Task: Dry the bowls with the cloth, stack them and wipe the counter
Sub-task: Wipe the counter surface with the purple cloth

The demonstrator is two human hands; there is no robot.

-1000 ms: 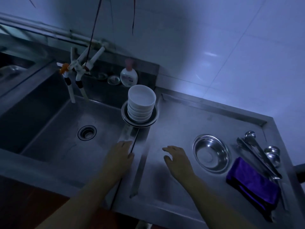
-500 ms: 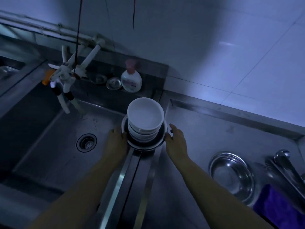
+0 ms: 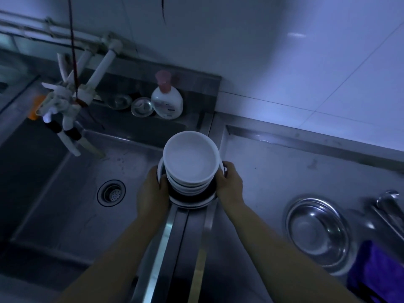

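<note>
- Early stage, I judge: nothing dried, counter not wiped.
- Stack of white bowls [image 3: 190, 165] sits in a metal basin [image 3: 192, 199] on the ridge just right of the sink [image 3: 65, 193].
- My left hand [image 3: 152, 193] curls round the basin's left rim; my right hand [image 3: 229, 182] curls round its right rim. Both grip; lifted or not, I can't tell.
- Purple cloth [image 3: 378, 272] lies untouched, far right of the sink, just past an empty steel bowl [image 3: 317, 232].
- Left to do: move the stack, fetch the cloth, dry each bowl, restack, wipe the counter [image 3: 284, 167].
</note>
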